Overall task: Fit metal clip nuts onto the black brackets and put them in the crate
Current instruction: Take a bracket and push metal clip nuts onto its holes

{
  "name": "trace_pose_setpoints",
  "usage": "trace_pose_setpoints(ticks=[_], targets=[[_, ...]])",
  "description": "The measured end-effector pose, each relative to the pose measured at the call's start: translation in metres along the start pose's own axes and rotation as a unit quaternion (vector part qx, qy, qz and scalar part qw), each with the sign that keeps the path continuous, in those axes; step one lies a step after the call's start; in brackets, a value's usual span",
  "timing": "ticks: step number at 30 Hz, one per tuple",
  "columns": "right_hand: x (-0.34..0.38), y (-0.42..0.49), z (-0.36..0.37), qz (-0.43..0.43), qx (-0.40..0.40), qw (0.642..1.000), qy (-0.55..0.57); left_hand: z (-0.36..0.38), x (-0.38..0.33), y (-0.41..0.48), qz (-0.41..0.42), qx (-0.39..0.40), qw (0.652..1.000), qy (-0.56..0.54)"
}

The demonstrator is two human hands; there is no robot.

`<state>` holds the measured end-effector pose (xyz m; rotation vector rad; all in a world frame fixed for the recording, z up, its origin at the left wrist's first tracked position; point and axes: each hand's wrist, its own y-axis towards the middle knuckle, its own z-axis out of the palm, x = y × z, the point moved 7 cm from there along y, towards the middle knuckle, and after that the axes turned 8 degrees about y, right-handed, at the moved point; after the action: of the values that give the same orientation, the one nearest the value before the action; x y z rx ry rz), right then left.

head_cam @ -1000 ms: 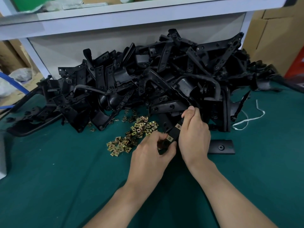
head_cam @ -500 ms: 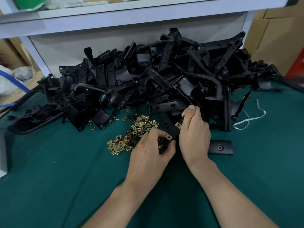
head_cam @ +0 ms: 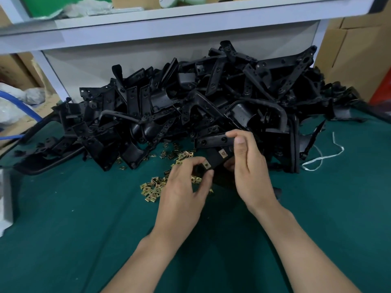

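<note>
I hold a black bracket (head_cam: 215, 157) between both hands, just above the green table mat. My left hand (head_cam: 185, 188) pinches its near end, where a brass clip nut (head_cam: 207, 165) sits. A second clip nut (head_cam: 222, 153) is on the bracket further up. My right hand (head_cam: 250, 172) grips the bracket's right side, with the fingers curled over it and the lower part hidden behind them. Loose clip nuts (head_cam: 155, 188) lie scattered on the mat left of my hands. A big pile of black brackets (head_cam: 190, 106) lies behind.
A white shelf (head_cam: 169, 26) overhangs the pile. A white string (head_cam: 321, 157) lies at the right. Cardboard boxes (head_cam: 355, 43) stand at the far right, and a blue hose (head_cam: 19, 104) is at the left. A pale grey object (head_cam: 6, 197) touches the left edge.
Both hands have kept hold of the bracket and lifted it slightly. My left fingers have shifted at the near clip nut. The pile has not moved.
</note>
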<state>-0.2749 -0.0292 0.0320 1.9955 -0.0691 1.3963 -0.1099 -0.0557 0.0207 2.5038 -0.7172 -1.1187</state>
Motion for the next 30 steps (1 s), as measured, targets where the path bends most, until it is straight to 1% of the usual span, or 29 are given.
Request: trace_pose_setpoints(ticks=[3, 5, 7, 11, 16, 23, 30], targets=[[0.003, -0.005, 0.016, -0.007, 0.135, 0.991, -0.007, -0.010, 0.006, 0.007, 0.001, -0.015, 1.000, -0.002], [0.004, -0.007, 0.023, -0.010, 0.171, 0.985, -0.036, -0.012, 0.007, 0.007, 0.005, -0.017, 1.000, -0.003], [0.005, -0.008, 0.023, -0.010, 0.173, 0.984, -0.042, -0.011, 0.008, 0.007, 0.005, -0.012, 1.000, -0.007], [0.006, -0.009, 0.020, 0.016, 0.169, 0.985, -0.040, -0.008, 0.011, 0.008, -0.009, -0.002, 1.000, -0.015], [0.006, -0.008, 0.021, 0.030, 0.170, 0.983, -0.062, -0.006, 0.017, 0.009, -0.020, -0.007, 1.000, -0.020], [0.002, -0.008, 0.021, 0.018, 0.171, 0.982, -0.079, -0.007, 0.021, 0.012, -0.025, 0.010, 0.997, -0.073], [0.003, -0.009, 0.023, 0.003, 0.184, 0.978, -0.093, -0.011, 0.021, 0.010, -0.020, -0.001, 0.998, -0.056]])
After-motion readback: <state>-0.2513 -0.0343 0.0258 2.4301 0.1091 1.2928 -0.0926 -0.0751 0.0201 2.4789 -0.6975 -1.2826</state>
